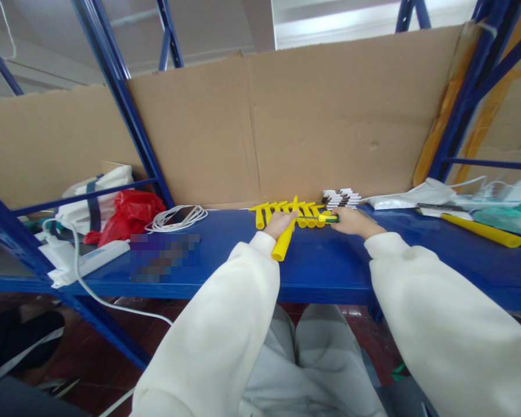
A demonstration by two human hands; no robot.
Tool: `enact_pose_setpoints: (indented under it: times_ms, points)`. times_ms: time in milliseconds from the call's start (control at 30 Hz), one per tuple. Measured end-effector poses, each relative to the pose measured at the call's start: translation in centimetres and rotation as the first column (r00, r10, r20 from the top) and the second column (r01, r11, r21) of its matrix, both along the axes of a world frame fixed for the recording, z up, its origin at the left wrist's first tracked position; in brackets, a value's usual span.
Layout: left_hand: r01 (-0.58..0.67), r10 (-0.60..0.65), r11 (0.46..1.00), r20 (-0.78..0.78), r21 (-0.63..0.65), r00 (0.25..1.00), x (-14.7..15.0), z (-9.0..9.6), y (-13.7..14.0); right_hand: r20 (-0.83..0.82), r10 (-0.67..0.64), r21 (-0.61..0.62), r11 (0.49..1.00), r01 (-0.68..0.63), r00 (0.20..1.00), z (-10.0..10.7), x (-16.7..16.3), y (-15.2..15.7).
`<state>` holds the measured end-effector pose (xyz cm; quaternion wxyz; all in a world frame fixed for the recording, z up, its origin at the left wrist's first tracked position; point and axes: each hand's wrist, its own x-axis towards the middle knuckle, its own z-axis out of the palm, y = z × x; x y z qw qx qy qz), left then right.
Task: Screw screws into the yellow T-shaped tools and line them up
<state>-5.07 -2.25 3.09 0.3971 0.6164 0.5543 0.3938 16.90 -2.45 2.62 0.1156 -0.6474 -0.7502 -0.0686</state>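
Observation:
My left hand [280, 223] is closed around a yellow plastic handle [282, 246], whose wide round end points toward me. In my right hand [351, 224] is a screwdriver with a yellow and green grip [330, 218]; its thin shaft points left at the top of the held handle. Whether the tip touches the handle is too small to tell. Just behind my hands, several more yellow handles [259, 216] lie side by side in a row. Beyond my right hand stands a stack of small white and dark flat pieces [341, 198].
A long yellow-handled tool [484, 230] lies at the right beside a green plastic bag [510, 220]. Leftward are a coiled white cable [178, 218], a red bag [132, 214] and a white power strip [98, 260]. A cardboard wall [330, 121] closes off the blue shelf's [226, 255] back.

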Motion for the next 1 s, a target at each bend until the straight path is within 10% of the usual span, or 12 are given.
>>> enact_pose_setpoints:
  times_ms: [733, 1000]
  points:
    - [-0.018, 0.018, 1.0, 0.041, 0.014, 0.999, -0.1, -0.6, 0.7, -0.08, 0.05, 0.005, 0.999, -0.05, 0.996, -0.6, 0.5, 0.8]
    - [-0.009, 0.009, 1.0, 0.028, 0.018, 1.0, 0.0, -0.4, 0.5, -0.153, 0.248, -0.018, 0.967, -0.254, 0.956, -2.2, 1.4, 2.7]
